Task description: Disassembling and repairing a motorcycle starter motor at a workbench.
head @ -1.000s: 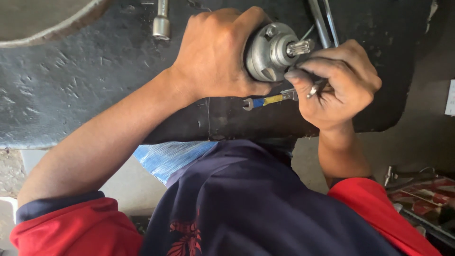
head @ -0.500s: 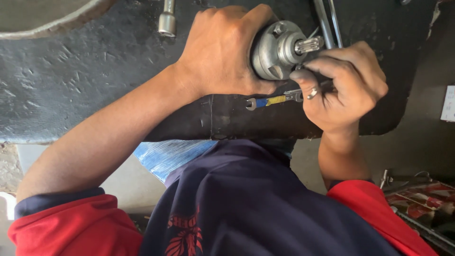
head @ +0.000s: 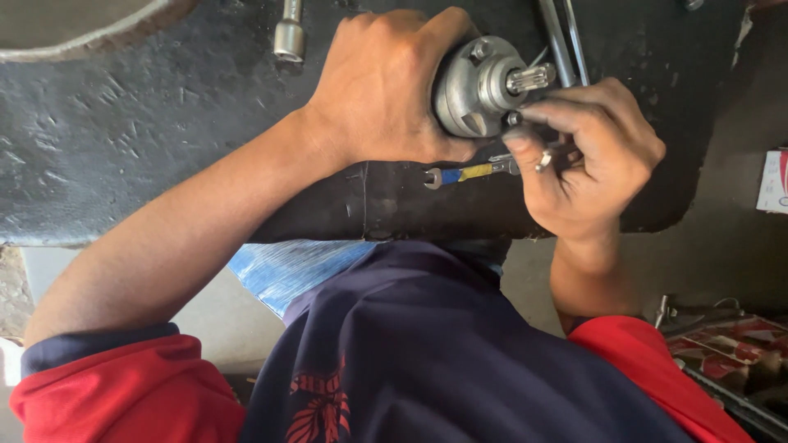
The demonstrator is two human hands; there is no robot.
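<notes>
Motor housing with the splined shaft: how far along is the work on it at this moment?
Done: nothing the head view proves. In hand: the left hand grips the grey motor housing above the black mat, while the right hand pinches a small bolt at its flange. Left: the small spanner lies unused on the mat, and the socket extension is untouched. I cannot tell whether the bolt is tight.

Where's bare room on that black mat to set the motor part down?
Free: the broad stretch of black mat left of the left hand, below the socket. A smaller patch lies right of the right hand, toward the mat's edge. Crowded: around the grey motor part, with the small spanner beneath it and metal rods above.
</notes>
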